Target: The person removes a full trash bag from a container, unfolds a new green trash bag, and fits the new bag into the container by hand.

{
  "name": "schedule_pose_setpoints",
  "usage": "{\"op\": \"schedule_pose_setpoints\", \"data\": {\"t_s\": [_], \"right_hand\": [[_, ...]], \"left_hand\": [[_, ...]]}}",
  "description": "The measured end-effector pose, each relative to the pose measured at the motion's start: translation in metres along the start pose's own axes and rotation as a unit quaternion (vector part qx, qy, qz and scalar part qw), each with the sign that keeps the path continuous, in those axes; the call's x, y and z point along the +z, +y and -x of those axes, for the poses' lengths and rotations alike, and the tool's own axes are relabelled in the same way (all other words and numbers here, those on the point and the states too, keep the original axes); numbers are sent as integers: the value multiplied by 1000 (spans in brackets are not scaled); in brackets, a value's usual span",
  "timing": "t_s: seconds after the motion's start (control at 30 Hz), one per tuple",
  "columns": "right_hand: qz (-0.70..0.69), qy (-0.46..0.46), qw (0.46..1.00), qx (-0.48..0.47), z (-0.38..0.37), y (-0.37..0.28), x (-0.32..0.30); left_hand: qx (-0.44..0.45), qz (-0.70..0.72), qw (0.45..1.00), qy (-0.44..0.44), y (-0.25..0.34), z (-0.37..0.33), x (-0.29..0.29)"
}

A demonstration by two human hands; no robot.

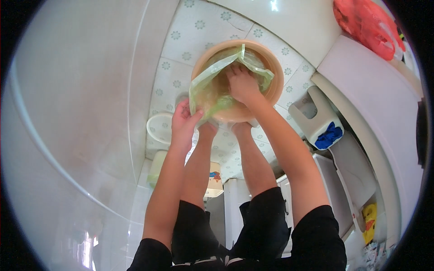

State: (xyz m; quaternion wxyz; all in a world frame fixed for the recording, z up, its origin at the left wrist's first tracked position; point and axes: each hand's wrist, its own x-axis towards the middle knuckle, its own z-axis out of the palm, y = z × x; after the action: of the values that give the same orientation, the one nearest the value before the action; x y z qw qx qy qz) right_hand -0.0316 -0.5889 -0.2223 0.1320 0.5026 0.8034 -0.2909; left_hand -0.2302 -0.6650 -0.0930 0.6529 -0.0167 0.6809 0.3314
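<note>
A peach-coloured round basin (pixel 278 86) stands on the floor in front of my feet. Inside it lies a thin, see-through green plastic bag (pixel 205 83), its mouth spread and one edge folded over the near left rim. My left hand (pixel 182 124) pinches that edge between thumb and fingers, just outside the basin. My right hand (pixel 243 86) reaches down into the bag's mouth, fingers bent a little and apart, with nothing seen in them. The fingertips are partly lost against the bag's inside.
To the right is a pale plastic stool (pixel 309 110) with a blue cloth (pixel 328 135) on it. A red plastic bag (pixel 368 27) rests on the counter (pixel 361 67) at upper right. A white round lid-like thing (pixel 159 128) lies left of my feet. A pale wall (pixel 90 90) runs along the left.
</note>
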Motion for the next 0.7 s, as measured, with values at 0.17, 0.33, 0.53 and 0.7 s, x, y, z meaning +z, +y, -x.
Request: {"op": "schedule_pose_setpoints", "data": {"t_s": [0.17,0.33,0.53,0.7], "right_hand": [[-3,-151,988,-5,57,-15,-57],[-20,-107,993,-36,85,-3,-73],[-25,0,998,-59,121,-1,-80],[-17,202,977,-60,152,-6,-84]], "left_hand": [[4,-58,998,1,-13,-6,-21],[-53,-32,998,31,3,0,2],[-61,-150,985,53,-15,-11,-2],[-59,-174,982,51,-23,-14,-1]]}}
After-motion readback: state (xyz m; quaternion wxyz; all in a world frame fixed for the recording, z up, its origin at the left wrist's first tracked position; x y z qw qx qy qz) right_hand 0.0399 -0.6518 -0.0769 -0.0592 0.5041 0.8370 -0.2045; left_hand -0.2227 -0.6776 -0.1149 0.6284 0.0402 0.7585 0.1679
